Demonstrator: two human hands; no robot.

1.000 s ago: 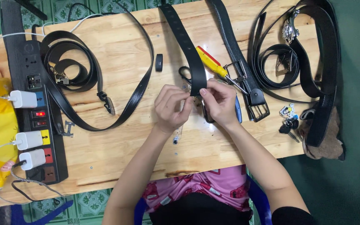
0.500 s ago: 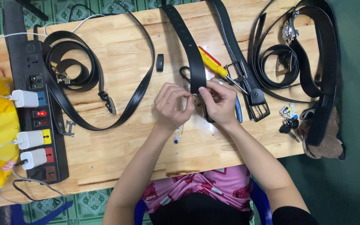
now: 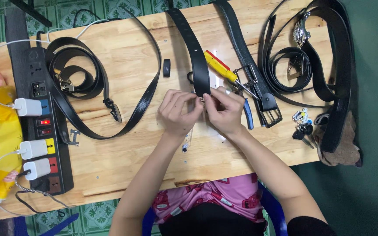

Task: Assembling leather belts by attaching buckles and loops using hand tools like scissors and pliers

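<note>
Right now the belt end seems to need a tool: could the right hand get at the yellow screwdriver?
Probably yes. The screwdriver lies bare on the table just beyond the right hand, nothing on top of it. But both hands are busy pinching the belt end, so the right would have to let go.

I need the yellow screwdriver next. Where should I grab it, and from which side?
Take the screwdriver by its yellow handle, coming from above and from the far left. The handle lies bare on the table, while the metal shaft runs down-right under the belt buckle and close to the right hand.
</note>
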